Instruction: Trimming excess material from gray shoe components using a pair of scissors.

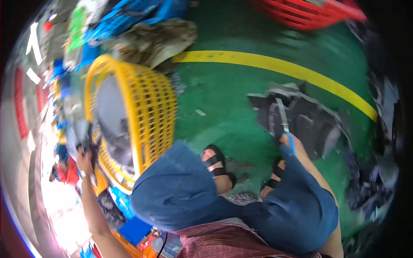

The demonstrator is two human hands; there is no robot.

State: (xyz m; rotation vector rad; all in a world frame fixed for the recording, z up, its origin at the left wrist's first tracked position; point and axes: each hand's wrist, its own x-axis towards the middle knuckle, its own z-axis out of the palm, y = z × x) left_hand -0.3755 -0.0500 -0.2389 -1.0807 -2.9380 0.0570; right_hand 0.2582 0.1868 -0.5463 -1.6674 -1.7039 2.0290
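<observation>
At the left, my left hand (84,160) reaches out beside the yellow basket (155,114), its fingers closed on a blurred dark grey scrap (87,139) that looks like cloth. The basket has slotted walls and lies tipped, its mouth facing left, with grey pieces (112,105) inside. My right hand (299,148), beside my right knee, grips a knife with a blue handle (291,144) and a long silver blade (282,112). The blade points away from me, above a heap of dark grey scraps (307,129) on the green floor.
A yellow line (258,62) crosses the green floor (206,99). At the far side stand a red basket (301,15) and a blue basket (124,19), with a crumpled brown sheet (157,38) nearby. More dark scraps (370,189) lie at the right. My sandalled feet (217,165) rest between them.
</observation>
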